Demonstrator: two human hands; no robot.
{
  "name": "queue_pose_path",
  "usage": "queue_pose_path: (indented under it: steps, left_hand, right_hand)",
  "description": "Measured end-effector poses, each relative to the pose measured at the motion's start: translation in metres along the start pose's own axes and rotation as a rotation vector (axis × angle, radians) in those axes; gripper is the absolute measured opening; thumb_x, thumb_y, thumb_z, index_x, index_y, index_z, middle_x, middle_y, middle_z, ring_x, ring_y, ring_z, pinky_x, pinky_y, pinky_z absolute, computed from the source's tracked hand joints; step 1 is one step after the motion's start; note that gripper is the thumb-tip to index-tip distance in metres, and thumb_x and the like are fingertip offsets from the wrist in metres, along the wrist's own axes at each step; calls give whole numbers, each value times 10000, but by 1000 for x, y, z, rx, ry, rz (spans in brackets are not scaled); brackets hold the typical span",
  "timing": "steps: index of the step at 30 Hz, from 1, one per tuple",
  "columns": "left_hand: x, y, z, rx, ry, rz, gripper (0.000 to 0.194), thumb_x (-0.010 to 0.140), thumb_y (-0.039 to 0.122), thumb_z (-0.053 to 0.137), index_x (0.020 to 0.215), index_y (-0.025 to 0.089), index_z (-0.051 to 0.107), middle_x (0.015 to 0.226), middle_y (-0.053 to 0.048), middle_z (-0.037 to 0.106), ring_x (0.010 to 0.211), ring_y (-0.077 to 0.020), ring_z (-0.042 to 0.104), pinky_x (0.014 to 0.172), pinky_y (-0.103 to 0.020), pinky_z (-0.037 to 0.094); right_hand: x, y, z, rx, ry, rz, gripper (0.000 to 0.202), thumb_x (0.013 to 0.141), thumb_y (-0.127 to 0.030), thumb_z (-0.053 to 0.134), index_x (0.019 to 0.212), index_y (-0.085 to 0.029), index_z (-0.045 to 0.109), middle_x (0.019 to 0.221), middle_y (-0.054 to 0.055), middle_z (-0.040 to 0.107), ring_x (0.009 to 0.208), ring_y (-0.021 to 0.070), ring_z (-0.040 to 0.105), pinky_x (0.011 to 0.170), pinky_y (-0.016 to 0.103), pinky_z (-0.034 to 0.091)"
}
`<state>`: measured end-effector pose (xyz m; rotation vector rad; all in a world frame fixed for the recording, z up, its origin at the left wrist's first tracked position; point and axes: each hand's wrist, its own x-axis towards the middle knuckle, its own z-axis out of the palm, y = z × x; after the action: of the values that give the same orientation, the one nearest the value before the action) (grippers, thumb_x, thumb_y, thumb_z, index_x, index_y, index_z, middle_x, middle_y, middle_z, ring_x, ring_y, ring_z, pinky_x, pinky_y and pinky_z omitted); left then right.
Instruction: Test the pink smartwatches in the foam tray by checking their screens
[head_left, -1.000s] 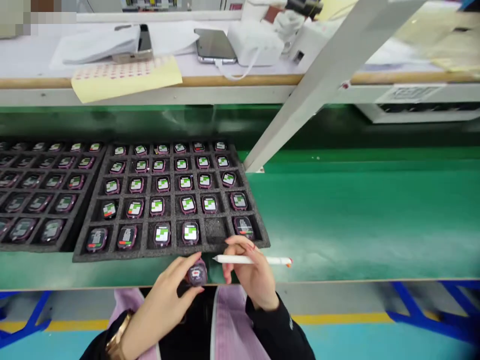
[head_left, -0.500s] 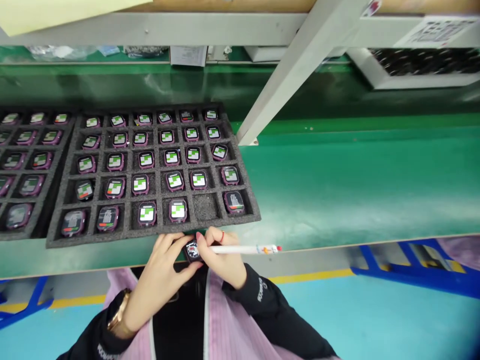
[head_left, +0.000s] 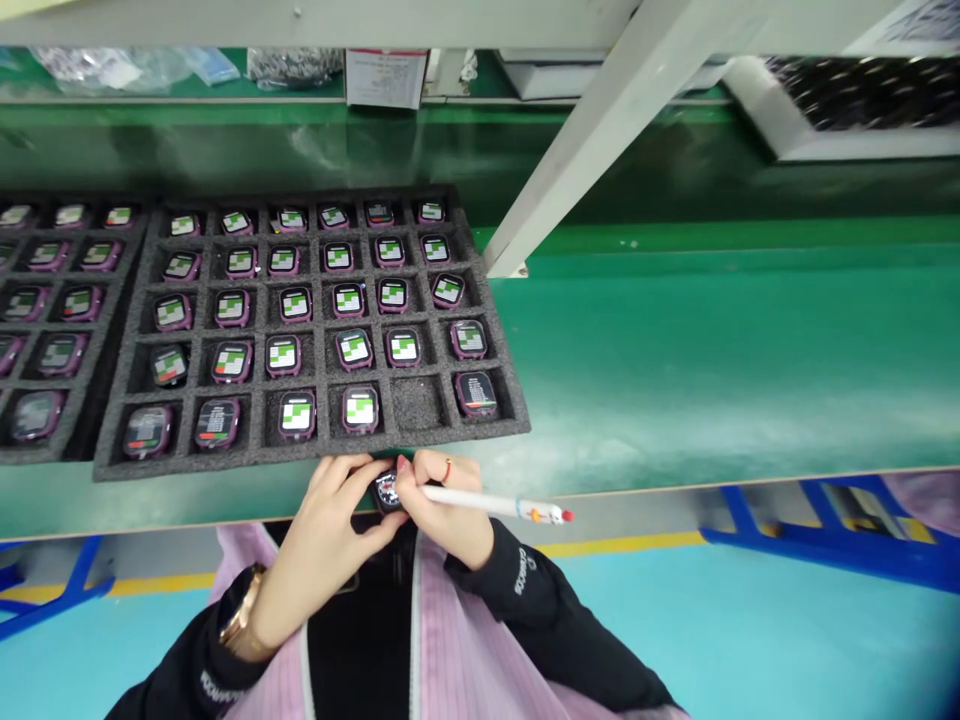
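From the head camera, the person stands at the near edge of a green conveyor bench (head_left: 712, 360), both hands drawn together just in front of their chest. The left hand (head_left: 337, 510) has its fingers curled round a small smartwatch body (head_left: 387, 490), thumb below and fingertips above, so the watch sits pinched at the bench's front lip with its lit face turned up towards the camera. The right hand (head_left: 450, 505) presses in from the other side, its fingertips touching the same watch, while a white stylus pen (head_left: 495, 503) is tucked between those fingers; the pen's long axis runs almost level, its red-tipped end pointing out to the right and its working end at the watch face. Both hands are closed, neither spread. The watch lies between the two hands, the left wrapping more of it. Just beyond the knuckles is a dark foam tray (head_left: 491, 330) of square pockets filled with purple-rimmed watches showing green and white screens; one pocket (head_left: 411, 402) in the near row is bare, straight ahead of the held watch and slightly right of it. A second tray (head_left: 90, 420) adjoins on the left. A grey slanted strut (head_left: 585, 150) rises over the belt.
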<state>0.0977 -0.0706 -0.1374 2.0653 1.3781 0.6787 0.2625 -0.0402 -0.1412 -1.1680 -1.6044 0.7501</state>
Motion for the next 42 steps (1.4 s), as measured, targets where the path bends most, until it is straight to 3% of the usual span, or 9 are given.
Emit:
queue_pose_path:
  steps: [13, 17, 20, 22, 24, 27, 29, 35, 42]
  left_hand:
    - [0, 2, -1, 0, 1, 3, 606, 799, 36, 827, 1289, 221, 523, 1190, -45, 556, 1114, -257, 532, 982, -371, 493]
    - [0, 3, -4, 9, -29, -14, 614, 822, 109, 844, 1325, 229, 513, 1202, -49, 549, 1125, -260, 532, 1010, -394, 491]
    - [-1, 2, -5, 21, -83, -5, 614, 830, 120, 831, 1344, 217, 510, 1219, -70, 545, 1149, -280, 530, 1022, -422, 500]
    - [-3, 1, -7, -3, -104, 7, 568, 858, 89, 774, 1345, 218, 511, 1227, -75, 546, 1160, -276, 540, 1024, -416, 508]
    - [-5, 3, -9, -68, -113, 9, 552, 882, 73, 713, 1363, 241, 501, 1257, -68, 539, 1175, -250, 559, 1040, -379, 510]
    - [-5, 8, -15, -168, -77, 13, 586, 898, 88, 666, 1404, 310, 470, 1290, -35, 525, 1198, -193, 575, 1063, -281, 497]
    - [0, 10, -21, -180, -10, 15, 605, 909, 102, 643, 1422, 361, 457, 1291, -13, 522, 1204, -167, 575, 1069, -243, 487]
    - [20, -3, -27, -117, 127, 0, 663, 934, 131, 588, 1475, 464, 401, 1338, 6, 508, 1229, -174, 570, 1059, -294, 523]
    - [26, -20, -34, -143, 170, -34, 701, 918, 117, 631, 1514, 414, 411, 1392, -28, 514, 1312, -208, 531, 1115, -329, 483]
  right_hand:
    - [-3, 2, -2, 39, -3, 41, 430, 922, -179, 528, 585, -165, 261, 500, -54, 301, 436, 60, 289, 466, 198, 270]
    - [-6, 5, -7, 126, 30, 152, 427, 1005, -328, 590, 643, -169, 431, 532, -34, 441, 454, 83, 415, 465, 177, 352]
    - [-12, 6, -10, 318, 29, 236, 417, 1068, -505, 547, 882, -146, 645, 621, 8, 568, 468, 104, 487, 445, 177, 390]
    - [-16, 4, -12, 377, 29, 222, 526, 1101, -594, 439, 1027, -146, 703, 667, 35, 622, 466, 110, 520, 442, 178, 424]
    - [-19, 1, -15, 350, 69, 192, 555, 1117, -584, 405, 986, -153, 729, 663, 44, 637, 491, 115, 563, 471, 171, 470]
    - [-16, -6, -19, 274, 110, 220, 412, 1090, -473, 551, 863, -161, 697, 738, 56, 672, 635, 133, 656, 571, 158, 540]
    - [-12, -11, -21, 329, 50, 299, 316, 1033, -453, 658, 896, -169, 637, 890, 74, 698, 747, 159, 694, 643, 185, 583]
    - [5, -21, -13, 694, -149, 512, 486, 941, -523, 776, 905, -185, 428, 1046, 94, 670, 711, 137, 683, 701, 236, 610]
    - [28, -17, 2, 768, -198, 524, 546, 918, -558, 800, 913, -187, 399, 986, 81, 663, 752, 156, 686, 680, 234, 608]
